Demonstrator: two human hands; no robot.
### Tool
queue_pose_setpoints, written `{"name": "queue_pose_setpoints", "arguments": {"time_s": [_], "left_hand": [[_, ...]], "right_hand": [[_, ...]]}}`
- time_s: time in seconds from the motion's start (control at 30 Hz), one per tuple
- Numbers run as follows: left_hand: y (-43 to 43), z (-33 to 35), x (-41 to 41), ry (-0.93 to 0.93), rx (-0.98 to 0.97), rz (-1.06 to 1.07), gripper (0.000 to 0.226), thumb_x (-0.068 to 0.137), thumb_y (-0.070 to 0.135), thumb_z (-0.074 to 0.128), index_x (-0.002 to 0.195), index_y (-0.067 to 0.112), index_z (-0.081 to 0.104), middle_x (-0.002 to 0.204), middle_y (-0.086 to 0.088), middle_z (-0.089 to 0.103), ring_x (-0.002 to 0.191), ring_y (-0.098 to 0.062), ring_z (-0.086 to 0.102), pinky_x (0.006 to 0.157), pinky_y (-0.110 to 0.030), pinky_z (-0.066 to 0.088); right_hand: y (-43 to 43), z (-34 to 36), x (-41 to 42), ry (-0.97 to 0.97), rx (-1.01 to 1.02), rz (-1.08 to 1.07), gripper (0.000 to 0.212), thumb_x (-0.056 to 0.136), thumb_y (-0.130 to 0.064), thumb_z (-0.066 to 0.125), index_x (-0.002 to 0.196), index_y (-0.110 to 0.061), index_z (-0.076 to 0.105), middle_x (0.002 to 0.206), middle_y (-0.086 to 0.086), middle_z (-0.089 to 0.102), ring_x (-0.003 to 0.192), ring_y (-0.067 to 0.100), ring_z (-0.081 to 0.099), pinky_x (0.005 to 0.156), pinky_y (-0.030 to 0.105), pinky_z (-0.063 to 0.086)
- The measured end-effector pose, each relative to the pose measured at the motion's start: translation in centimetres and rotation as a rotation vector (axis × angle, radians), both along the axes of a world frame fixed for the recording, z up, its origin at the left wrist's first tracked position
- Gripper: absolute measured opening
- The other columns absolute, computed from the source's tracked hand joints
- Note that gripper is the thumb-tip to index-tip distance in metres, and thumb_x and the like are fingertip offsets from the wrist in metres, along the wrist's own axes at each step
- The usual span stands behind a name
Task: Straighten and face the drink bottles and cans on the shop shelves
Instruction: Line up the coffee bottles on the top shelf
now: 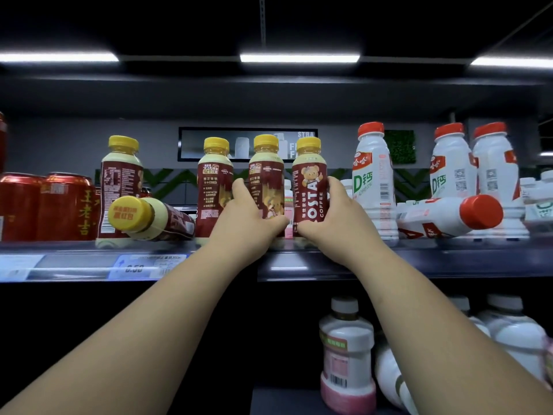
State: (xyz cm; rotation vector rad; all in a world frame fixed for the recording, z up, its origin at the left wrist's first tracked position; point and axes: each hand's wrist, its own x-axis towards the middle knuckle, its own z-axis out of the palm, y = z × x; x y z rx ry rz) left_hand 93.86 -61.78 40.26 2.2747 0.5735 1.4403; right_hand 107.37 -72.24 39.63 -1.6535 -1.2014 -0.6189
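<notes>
**Shelf-facing work, half done**

Both hands are curled round plastic coffee bottles with yellow caps and maroon labels, standing side by side at the front of the dark upper shelf. The left hand wraps the lower body of one coffee bottle, whose label shows small print and only part of its picture, so the low grip probably serves to twist it forward. The right hand grips the neighbouring coffee bottle, which already shows its bear and brand name outward. Holding both near the base likely keeps them upright and lined up.

To the left, a fallen coffee bottle lies on its side with its cap toward the camera, near the red drink cans. To the right, a white milk-drink bottle with a red cap also lies toppled among upright ones. Both still need standing up.
</notes>
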Motion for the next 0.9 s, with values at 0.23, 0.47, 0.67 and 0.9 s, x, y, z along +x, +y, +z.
{"name": "queue_pose_setpoints", "arguments": {"time_s": [0.23,0.47,0.67,0.9], "left_hand": [[-0.31,-0.09,0.16,0.009,0.018,0.029,0.085,0.080,0.041,0.073,0.144,0.017,0.021,0.115,-0.002,0.057,0.100,-0.023,0.059,0.091,-0.043,0.051],[-0.18,-0.13,0.17,0.027,-0.009,0.011,0.090,0.079,0.044,0.073,0.146,0.017,0.019,0.121,-0.003,0.058,0.105,-0.023,0.060,0.093,-0.044,0.052],[-0.03,-0.21,0.19,-0.011,-0.011,-0.039,0.077,0.079,0.039,0.073,0.138,0.023,0.026,0.116,0.002,0.056,0.104,-0.018,0.058,0.094,-0.042,0.050],[0.01,-0.27,0.29,0.000,-0.034,-0.063,0.078,0.082,0.041,0.068,0.143,0.025,0.022,0.121,-0.001,0.057,0.106,-0.023,0.058,0.097,-0.048,0.049]], "right_hand": [[-0.04,-0.15,-0.13,-0.013,-0.004,-0.025,0.070,0.071,-0.045,0.073,0.129,-0.028,0.037,0.106,-0.006,0.061,0.093,0.019,0.059,0.072,0.037,0.047],[0.01,-0.23,-0.18,-0.040,-0.004,-0.058,0.085,0.071,-0.053,0.074,0.139,-0.025,0.032,0.118,-0.004,0.060,0.100,0.021,0.056,0.080,0.039,0.049],[-0.21,-0.25,-0.26,-0.053,0.014,-0.054,0.088,0.073,-0.056,0.076,0.142,-0.026,0.030,0.118,-0.008,0.057,0.100,0.016,0.054,0.083,0.037,0.049],[-0.19,-0.30,-0.36,-0.055,0.024,-0.065,0.086,0.075,-0.054,0.076,0.143,-0.026,0.030,0.124,-0.003,0.060,0.108,0.022,0.058,0.088,0.040,0.050]]}}
